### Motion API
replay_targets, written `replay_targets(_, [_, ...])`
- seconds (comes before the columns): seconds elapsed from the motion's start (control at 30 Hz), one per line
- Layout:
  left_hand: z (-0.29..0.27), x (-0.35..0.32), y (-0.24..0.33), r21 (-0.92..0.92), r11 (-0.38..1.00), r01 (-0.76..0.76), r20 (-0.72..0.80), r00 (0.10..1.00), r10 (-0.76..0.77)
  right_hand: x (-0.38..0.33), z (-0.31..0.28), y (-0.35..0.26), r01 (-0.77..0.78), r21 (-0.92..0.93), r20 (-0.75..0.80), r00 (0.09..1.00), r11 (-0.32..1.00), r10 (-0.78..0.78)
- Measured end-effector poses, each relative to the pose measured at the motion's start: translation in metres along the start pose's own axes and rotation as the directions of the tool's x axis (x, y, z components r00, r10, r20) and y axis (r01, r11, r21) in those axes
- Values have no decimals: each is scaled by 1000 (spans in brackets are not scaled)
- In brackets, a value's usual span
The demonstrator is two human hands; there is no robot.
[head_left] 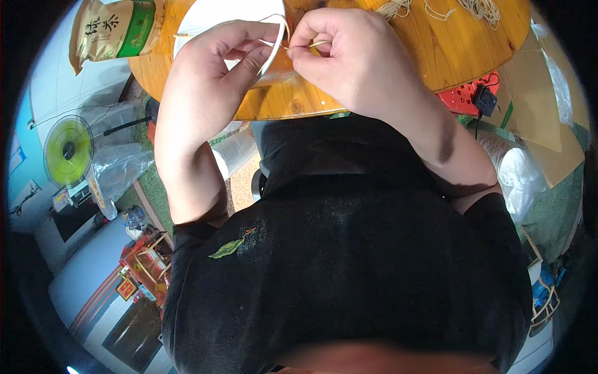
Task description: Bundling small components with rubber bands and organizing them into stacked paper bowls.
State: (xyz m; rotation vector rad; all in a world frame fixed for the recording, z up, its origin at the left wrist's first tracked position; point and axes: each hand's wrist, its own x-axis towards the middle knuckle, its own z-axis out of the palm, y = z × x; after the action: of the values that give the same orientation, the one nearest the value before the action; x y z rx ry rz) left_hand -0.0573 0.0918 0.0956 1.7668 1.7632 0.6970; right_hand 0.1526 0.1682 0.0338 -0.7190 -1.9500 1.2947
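Note:
Both my hands work close together over the near part of a round wooden table (274, 100). With bent fingers, my left hand (215, 56) grips a white loop (281, 40), which curves up past the fingertips. My right hand (349, 56) is closed in a pinch between thumb and forefinger on a thin cream cord (321, 43). The cord runs toward the loop; whether the two are joined is too small to tell. Behind my left hand lies a white, round-edged object (230, 9), partly covered by the hand.
A beige and green packet (115, 31) lies at the table's far left. Coiled cream cords (479, 11) rest at the far right. Beyond the table's right edge are a red surface (464, 100), a black plug-like device (484, 100) and cardboard (536, 106). A green fan (68, 149) stands left.

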Motion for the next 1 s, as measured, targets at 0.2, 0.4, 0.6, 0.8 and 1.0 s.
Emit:
replay_targets(0.2, [-4,5,9,9,996,86,115,990,-86,-2,2,-2,12,28,-35,999,1000,-11])
replay_targets(0.4, [0,3,1,-64,998,21,60,998,-18,-5,8,7,36,82,-52,998,996,-32])
replay_targets(0.6, [-1,-1,-2,-185,982,44,48,998,-36,-6,12,10,85,66,-76,994,994,-80])
replay_targets(0.8, [0,3,-3,-79,997,3,68,998,3,-6,14,12,67,120,-115,992,990,-53])
replay_targets(1.0, [13,2,1,0,996,-88,-8,996,88,-9,11,11,49,91,-109,993,995,-39])
